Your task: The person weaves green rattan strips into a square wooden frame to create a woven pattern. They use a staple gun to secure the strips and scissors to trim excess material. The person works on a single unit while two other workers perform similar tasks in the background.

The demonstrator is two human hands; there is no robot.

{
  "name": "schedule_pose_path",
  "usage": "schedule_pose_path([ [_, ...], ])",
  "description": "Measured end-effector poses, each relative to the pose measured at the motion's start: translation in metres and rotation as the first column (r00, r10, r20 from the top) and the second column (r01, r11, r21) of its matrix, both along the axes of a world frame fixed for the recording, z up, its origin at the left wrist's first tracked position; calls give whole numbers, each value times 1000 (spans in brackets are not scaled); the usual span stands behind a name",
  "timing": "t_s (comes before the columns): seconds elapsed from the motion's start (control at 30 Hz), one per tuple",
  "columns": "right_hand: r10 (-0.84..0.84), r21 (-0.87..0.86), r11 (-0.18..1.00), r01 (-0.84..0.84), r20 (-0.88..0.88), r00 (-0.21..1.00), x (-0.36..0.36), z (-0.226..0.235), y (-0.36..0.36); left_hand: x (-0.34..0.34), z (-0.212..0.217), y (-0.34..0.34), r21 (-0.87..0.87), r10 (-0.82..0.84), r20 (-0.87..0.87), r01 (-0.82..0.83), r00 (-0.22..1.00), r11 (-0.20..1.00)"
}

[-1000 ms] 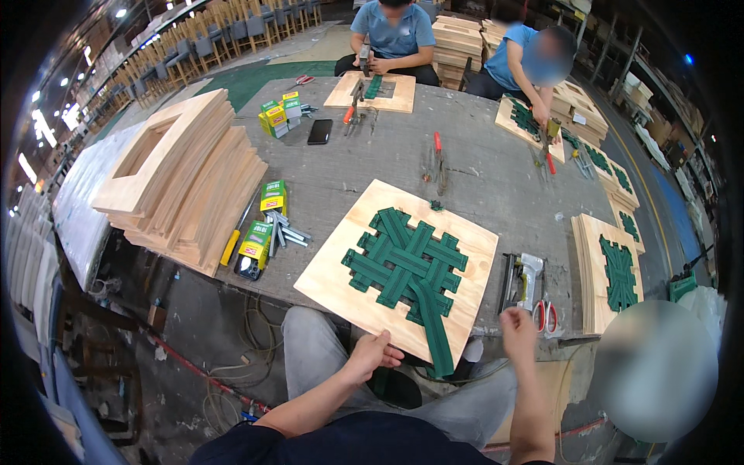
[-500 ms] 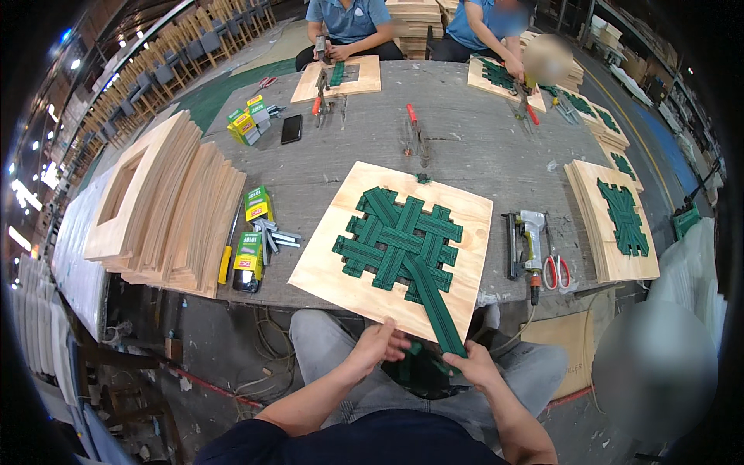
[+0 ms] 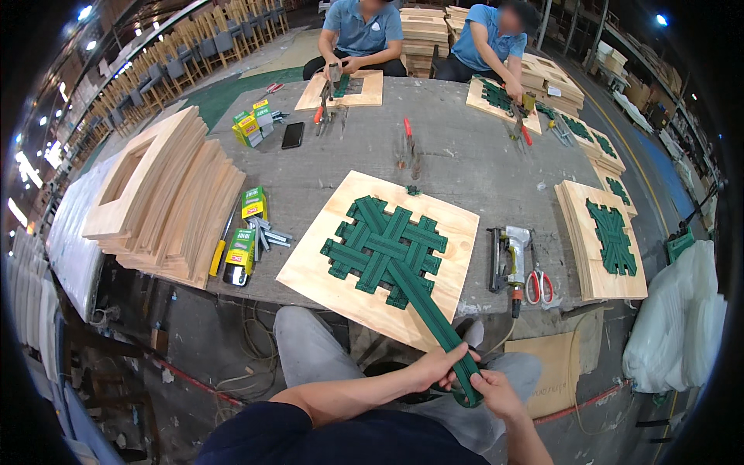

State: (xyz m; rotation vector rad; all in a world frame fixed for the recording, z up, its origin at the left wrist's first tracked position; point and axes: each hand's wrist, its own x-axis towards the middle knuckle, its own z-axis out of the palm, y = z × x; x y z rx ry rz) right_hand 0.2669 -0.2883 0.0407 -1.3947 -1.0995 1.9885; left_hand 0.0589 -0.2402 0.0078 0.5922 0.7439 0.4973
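Note:
A square plywood panel (image 3: 310, 256) lies on the grey table in front of me, its near corner jutting past the edge. Dark green webbing strips (image 3: 385, 246) are woven across its middle. One long green webbing strap (image 3: 426, 304) runs from the weave toward my lap. My left hand (image 3: 443, 366) grips this strap just beyond the panel's near edge. Closer to me, my right hand (image 3: 496, 394) pinches the strap near its end, which curls over between the two hands. The panel's opening is mostly covered by the weave.
Right of the panel lie a staple gun (image 3: 511, 260) and red-handled scissors (image 3: 539, 287). Finished woven panels (image 3: 597, 271) are stacked farther right. Left are staple boxes (image 3: 242, 252), loose staples (image 3: 268, 233) and stacked wooden frames (image 3: 167, 213). Two co-workers in blue shirts (image 3: 364, 35) sit opposite.
My left hand has gone from the panel's near edge to the strap. My right hand has drawn the strap nearer and rightward. The strap's end is now folded over.

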Motion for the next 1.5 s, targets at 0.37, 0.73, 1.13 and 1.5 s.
schedule_pose_path([
  [0.37, 90, 206, 954, -216, 492, 866, -14, 0, 128, -2, 6, -28, 189, -70, -240, 117, 968, 975],
  [0.73, 130, -408, 888, -211, -216, 968, -97, -10, 124, -1, -6, -39, 265, -205, -208, 257, 956, 929],
  [1.13, -26, -194, 981, 19, -30, 999, -105, -23, 83, -95, 22, -4, 668, 693, -612, 718, 382, 195],
  [1.5, -74, 52, 996, 73, 25, 997, -56, -48, 8, -83, -6, 40, 555, 640, -652, 831, 407, 37],
])
